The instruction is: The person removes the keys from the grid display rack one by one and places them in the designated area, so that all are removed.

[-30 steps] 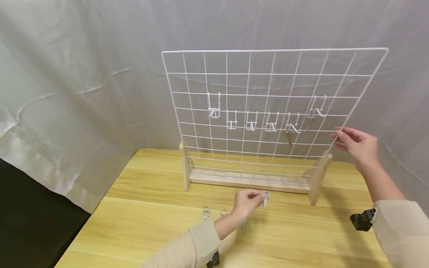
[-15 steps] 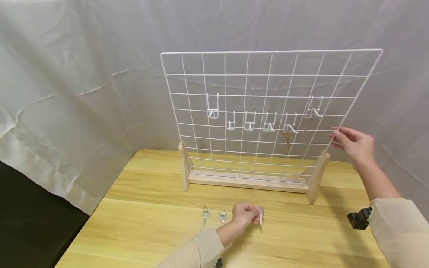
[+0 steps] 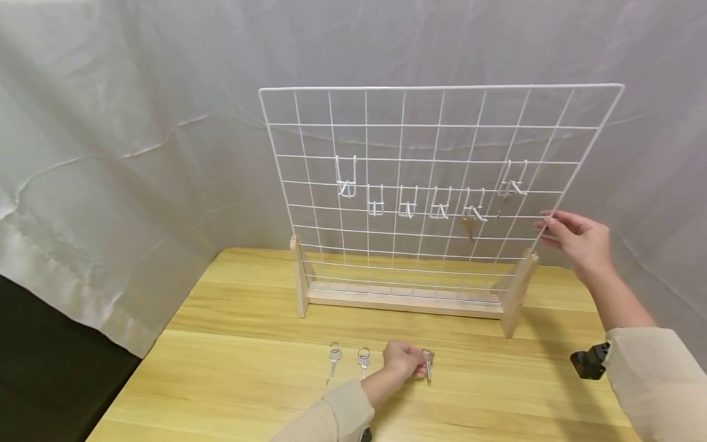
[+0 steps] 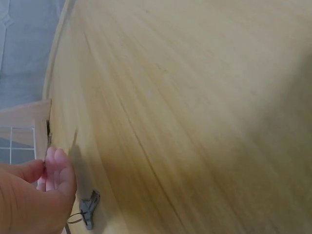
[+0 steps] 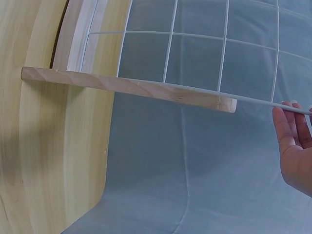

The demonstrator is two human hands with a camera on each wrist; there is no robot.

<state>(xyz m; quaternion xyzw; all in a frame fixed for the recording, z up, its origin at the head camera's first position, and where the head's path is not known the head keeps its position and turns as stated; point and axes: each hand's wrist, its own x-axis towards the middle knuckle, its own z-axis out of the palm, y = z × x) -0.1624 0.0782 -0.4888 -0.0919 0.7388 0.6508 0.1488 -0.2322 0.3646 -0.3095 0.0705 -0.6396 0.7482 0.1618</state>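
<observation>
My left hand pinches a silver key with a ring, low over the table, right of two other keys. In the left wrist view, thumb and fingertips meet on the key, whose dark edge juts past them. Of the two ringed keys lying to the left, one is farther off and the other is next to my hand. My right hand grips the right edge wire of a white wire grid panel between thumb and fingers. The panel stands upright in a wooden base.
Several white hooks hang on the grid. A brass-coloured key hangs from one hook, and a thin silver item from the upper right hook. A grey curtain rises behind the wooden table.
My left hand has come down toward the table with the key, bringing it into line with the other two. The right hand keeps its grip on the panel edge; the whole view shifts slightly.
</observation>
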